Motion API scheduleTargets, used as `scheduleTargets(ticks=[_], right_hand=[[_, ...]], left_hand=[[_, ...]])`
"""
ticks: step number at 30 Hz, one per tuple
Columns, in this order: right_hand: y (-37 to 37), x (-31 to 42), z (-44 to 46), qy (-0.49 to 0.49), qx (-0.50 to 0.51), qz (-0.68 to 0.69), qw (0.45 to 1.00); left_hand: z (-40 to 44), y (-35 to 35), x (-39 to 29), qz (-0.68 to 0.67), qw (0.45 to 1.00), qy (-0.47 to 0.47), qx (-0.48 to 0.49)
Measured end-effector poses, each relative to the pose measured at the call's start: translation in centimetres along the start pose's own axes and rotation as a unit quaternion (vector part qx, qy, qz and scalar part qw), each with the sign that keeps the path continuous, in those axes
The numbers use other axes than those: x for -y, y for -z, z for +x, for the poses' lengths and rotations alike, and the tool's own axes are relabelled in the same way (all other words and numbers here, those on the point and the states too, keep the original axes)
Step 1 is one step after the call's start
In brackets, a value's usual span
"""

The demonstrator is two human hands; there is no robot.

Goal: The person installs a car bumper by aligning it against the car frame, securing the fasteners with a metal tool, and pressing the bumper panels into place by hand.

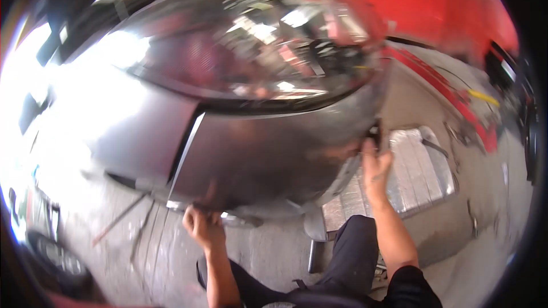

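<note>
A grey car panel (pixel 257 157) with a dark seam at its left fills the middle of the head view, below a curved, glossy dark glass surface (pixel 257 51) full of reflections. My left hand (pixel 204 228) is closed at the panel's lower edge, its fingers curled and partly hidden there. At the panel's right end, my right hand (pixel 377 168) grips the edge, thumb apart and the fingers partly out of sight behind it. Motion blurs the panel and the glass.
A silvery, padded-looking sheet (pixel 411 165) lies on the floor at right. Beyond it are a red bar (pixel 451 91) and a yellow object (pixel 484 98). A wheel (pixel 60 256) stands at lower left. A large red surface (pixel 439 5) rises at the back.
</note>
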State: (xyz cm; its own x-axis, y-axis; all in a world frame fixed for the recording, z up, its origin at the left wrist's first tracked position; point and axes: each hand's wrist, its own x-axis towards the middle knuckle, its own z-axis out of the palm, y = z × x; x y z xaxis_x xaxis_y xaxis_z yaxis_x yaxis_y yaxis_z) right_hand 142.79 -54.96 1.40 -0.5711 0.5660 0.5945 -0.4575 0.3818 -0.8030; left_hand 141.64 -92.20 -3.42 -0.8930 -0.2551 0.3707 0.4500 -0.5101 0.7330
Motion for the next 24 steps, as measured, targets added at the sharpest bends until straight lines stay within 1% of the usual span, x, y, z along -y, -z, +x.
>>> scheduleTargets(ticks=[1, 2, 3, 4, 5, 10, 11, 12, 14, 17, 19, 24], right_hand=[[-0.5, -0.2, 0.2, 0.003, 0.007, 0.042, 0.999], [-0.3, -1.0, 0.0, -0.019, 0.008, 0.035, 0.999], [-0.2, -1.9, -0.1, -0.041, 0.009, 0.028, 0.999], [-0.5, -0.6, -0.1, -0.032, 0.021, 0.027, 0.999], [-0.6, -0.5, -0.1, -0.06, 0.008, 0.062, 0.996], [0.0, -0.9, -0.2, -0.078, 0.008, 0.13, 0.988], [-0.4, -0.1, 0.1, -0.063, 0.03, 0.124, 0.99], [-0.3, -0.3, 0.0, -0.071, 0.043, 0.145, 0.986], [0.0, -1.0, 0.4, -0.086, 0.056, 0.18, 0.978], [0.0, -0.3, 0.3, -0.092, 0.041, 0.165, 0.981], [-0.9, 1.1, -0.1, -0.078, 0.016, 0.155, 0.985], [0.0, 1.1, 0.2, -0.072, 0.044, 0.129, 0.988]], left_hand=[[-0.1, -0.2, -0.3, 0.028, 0.999, 0.013, -0.036], [-0.3, -0.8, -0.5, 0.035, 0.997, 0.03, -0.066], [-0.3, -0.1, -0.1, 0.019, 0.999, 0.027, -0.029], [-0.2, -0.8, -0.4, 0.016, 0.998, 0.045, -0.049], [-0.1, -1.4, -0.5, 0.007, 0.998, 0.041, -0.042], [-0.5, -3.7, -2.0, -0.008, 0.994, 0.05, -0.094], [-0.3, -3.9, -2.3, 0.005, 0.995, 0.041, -0.094], [-0.4, -3.7, -2.2, 0.005, 0.996, 0.027, -0.079], [-0.4, -4.4, -2.8, 0.008, 0.994, 0.049, -0.095], [-0.6, -3.7, -2.8, -0.017, 0.997, 0.038, -0.062], [-0.2, -3.8, -2.4, -0.04, 0.996, 0.039, -0.065], [0.7, -3.5, -2.1, -0.052, 0.997, 0.028, -0.044]])
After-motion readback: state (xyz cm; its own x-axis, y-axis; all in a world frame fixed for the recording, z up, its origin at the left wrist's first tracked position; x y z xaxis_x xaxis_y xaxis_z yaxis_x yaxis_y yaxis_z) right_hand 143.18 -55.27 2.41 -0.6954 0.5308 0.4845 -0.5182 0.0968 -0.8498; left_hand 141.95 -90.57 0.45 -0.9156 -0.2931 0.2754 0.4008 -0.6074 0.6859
